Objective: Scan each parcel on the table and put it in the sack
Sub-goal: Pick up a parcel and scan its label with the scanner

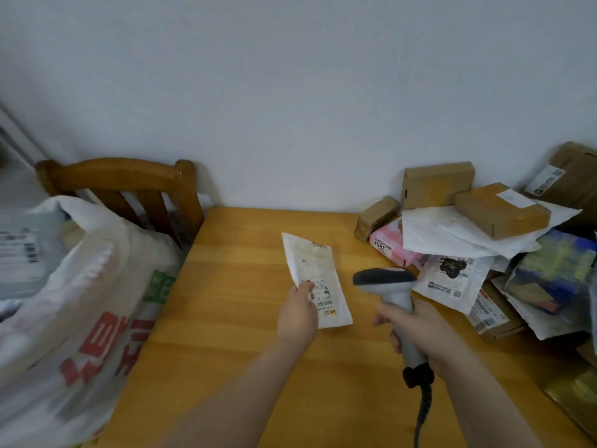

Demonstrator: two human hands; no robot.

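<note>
Left hand point(298, 313) pinches a white parcel point(318, 279) above the table point(226, 318). Right hand point(416, 334) grips a scanner point(387, 286). Sack point(80, 302) at left

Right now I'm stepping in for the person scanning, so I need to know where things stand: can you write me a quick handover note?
Left hand pinches the near edge of a white flat parcel at the middle of the table.
Right hand grips the scanner, its head aimed toward that parcel.
The sack stands left of the table, with parcels showing in its mouth.
Left: finish scanning this one, sack it, then work through the pile on the table's right.
</note>
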